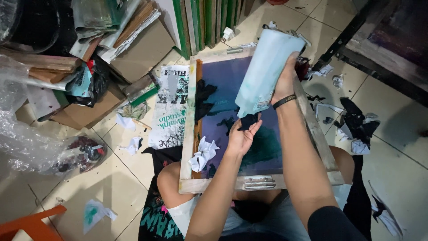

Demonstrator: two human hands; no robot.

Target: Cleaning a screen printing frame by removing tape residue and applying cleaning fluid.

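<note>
My right hand (pixel 285 80) grips a pale teal plastic bottle (pixel 266 71), tipped mouth-down. Its neck points into my left hand (pixel 243 136), which is cupped palm-up just below and holds a dark ink-stained rag (pixel 248 121). Both hands hover over a wooden-framed printing screen (pixel 189 134) with a purple mesh smeared with dark green ink, resting across my knees. A crumpled white cloth (pixel 203 154) lies on the mesh near the frame's left side. A black band circles my right wrist.
Ink-stained rags (pixel 356 127) litter the tiled floor at the right. Newspaper (pixel 171 116) lies left of the frame. Cardboard, wood and clear plastic wrap (pixel 26 134) pile up at the left. Green-edged frames (pixel 209 20) lean at the back. An orange stool corner (pixel 31 223) shows at the bottom left.
</note>
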